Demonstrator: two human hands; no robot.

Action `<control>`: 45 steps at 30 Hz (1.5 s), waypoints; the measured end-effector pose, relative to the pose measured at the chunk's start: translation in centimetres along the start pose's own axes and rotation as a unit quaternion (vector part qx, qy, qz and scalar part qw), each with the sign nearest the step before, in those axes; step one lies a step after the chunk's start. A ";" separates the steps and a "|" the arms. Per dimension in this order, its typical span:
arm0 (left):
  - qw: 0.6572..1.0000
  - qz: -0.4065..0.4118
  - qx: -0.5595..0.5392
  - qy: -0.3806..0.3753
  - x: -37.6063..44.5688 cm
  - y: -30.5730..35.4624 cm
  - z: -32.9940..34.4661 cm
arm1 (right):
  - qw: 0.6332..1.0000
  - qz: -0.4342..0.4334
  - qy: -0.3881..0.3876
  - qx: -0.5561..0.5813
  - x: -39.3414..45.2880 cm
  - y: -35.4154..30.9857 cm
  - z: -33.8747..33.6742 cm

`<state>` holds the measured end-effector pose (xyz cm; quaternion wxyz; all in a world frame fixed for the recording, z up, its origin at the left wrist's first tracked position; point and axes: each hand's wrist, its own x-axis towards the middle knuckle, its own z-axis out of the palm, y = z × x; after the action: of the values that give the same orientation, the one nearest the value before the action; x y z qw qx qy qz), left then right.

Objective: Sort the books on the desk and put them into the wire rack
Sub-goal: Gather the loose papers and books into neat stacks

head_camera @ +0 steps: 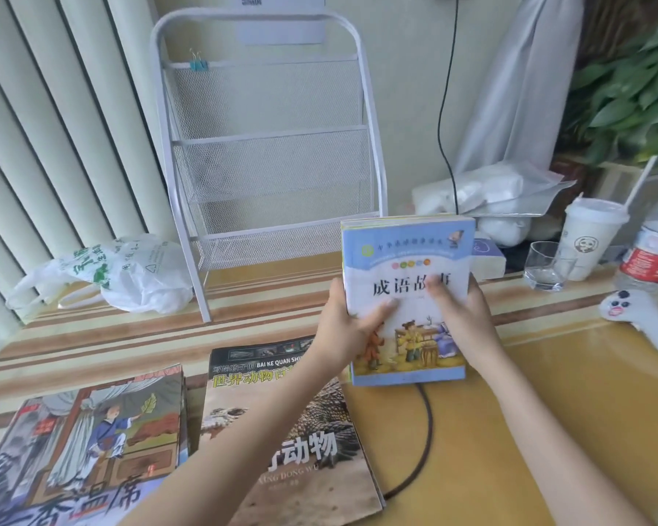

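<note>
Landmark: I place everything from the wire rack [270, 161], standing at the back of the surface [528, 411].
Left pile: picture book [92, 442], lying flat, forward and left of the rack.
Middle: animal book [301, 430], flat, forward of the rack, partly under my left arm.
Left hand [342, 328]: curled round the left edge of the blue storybook [407, 298], thumb on its cover.
Right hand [460, 313]: gripping its right edge, fingers on the cover.
Storybook: held upright, just forward and right of the rack's lowest tier.
Risk: the bundle looks like several thin books (I can't tell how many); a loose grip could let them fan out, or snag the mesh lip.
Count: three tiers, three visible covers, two hands.
</note>
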<state>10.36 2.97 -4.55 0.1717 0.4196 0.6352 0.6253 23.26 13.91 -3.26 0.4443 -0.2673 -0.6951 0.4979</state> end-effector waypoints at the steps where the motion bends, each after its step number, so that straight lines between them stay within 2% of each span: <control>1: 1.000 -0.010 -0.004 -0.013 0.1 0.7 0.1 | 0.999 0.022 0.008 -0.032 0.3 -0.4 -0.4; 2: 0.999 -0.031 -0.006 -0.034 0.2 1.4 0.2 | 0.996 0.053 0.010 -0.067 0.6 -1.0 -0.9; 4: 0.990 -0.125 -0.002 -0.062 0.7 2.3 0.9 | 0.982 0.130 -0.006 -0.136 1.0 -1.7 -2.1; 7: 0.958 -0.260 0.058 -0.109 0.8 1.6 2.1 | 0.956 0.193 -0.034 -0.220 0.4 -1.4 -3.6; 11: 0.917 -0.343 0.099 -0.181 -1.1 -0.1 3.7 | 0.936 0.240 -0.033 -0.255 -1.3 1.2 -5.0; 13: 0.910 -0.329 0.155 -0.201 -1.5 -0.6 4.5 | 0.929 0.251 -0.028 -0.271 -2.0 1.9 -5.6; 16: 0.901 -0.233 0.300 -0.210 -1.2 -1.1 5.2 | 0.927 0.219 -0.012 -0.304 -2.4 2.0 -6.5; 17: 0.885 -0.208 0.352 -0.221 -1.1 -1.1 5.2 | 0.911 0.203 -0.019 -0.358 -2.4 2.0 -6.6; 19: 0.833 -0.179 0.464 -0.243 -0.9 -0.9 5.1 | 0.846 0.165 -0.041 -0.505 -2.2 1.9 -6.7; 21: 0.787 -0.172 0.539 -0.246 -0.5 -0.3 4.9 | 0.798 0.142 -0.050 -0.583 -1.9 1.7 -6.5; 23: 0.767 -0.159 0.566 -0.255 -0.3 0.4 4.6 | 0.766 0.135 -0.058 -0.625 -1.4 1.6 -6.2; 24: 0.770 -0.154 0.563 -0.259 -0.1 0.6 4.1 | 0.762 0.133 -0.058 -0.630 -1.1 1.4 -6.1; 26: 0.803 -0.154 0.530 -0.227 0.8 1.0 2.4 | 0.783 0.104 -0.042 -0.612 -0.7 0.6 -5.3; 28: 0.844 -0.140 0.499 -0.136 2.7 1.7 -0.6 | 0.800 0.033 -0.022 -0.599 0.2 -0.3 -3.8; 29: 0.854 -0.125 0.499 -0.075 3.9 2.1 -2.4 | 0.811 0.000 -0.023 -0.584 1.0 -0.6 -2.7; 32: 0.856 -0.042 0.487 0.170 6.9 2.8 -8.5 | 0.875 -0.031 -0.065 -0.479 4.5 -1.2 1.6; 34: 0.837 0.019 0.436 0.331 8.2 2.9 -12.8 | 0.915 -0.023 -0.066 -0.398 7.5 -1.4 4.6; 35: 0.826 0.037 0.413 0.381 8.7 2.8 -14.8 | 0.930 -0.021 -0.053 -0.364 8.9 -1.5 6.0; 37: 0.818 0.013 0.392 0.421 10.1 2.2 -18.4 | 0.952 -0.017 -0.014 -0.305 11.6 -1.5 8.4; 40: 0.823 -0.063 0.383 0.414 12.2 0.9 -22.1 | 0.973 0.003 0.059 -0.224 15.0 -1.3 10.7; 43: 0.872 -0.048 0.304 0.382 14.1 -0.3 -23.7 | 0.981 0.007 0.095 -0.169 17.1 0.1 11.9; 45: 0.886 -0.044 0.257 0.383 14.8 -0.9 -24.0 | 0.981 0.010 0.118 -0.153 18.2 1.0 12.3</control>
<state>-16.46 -1.46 2.95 -0.1713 0.1484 0.8076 0.5444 3.91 23.48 0.80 0.4721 -0.3963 -0.7030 0.3549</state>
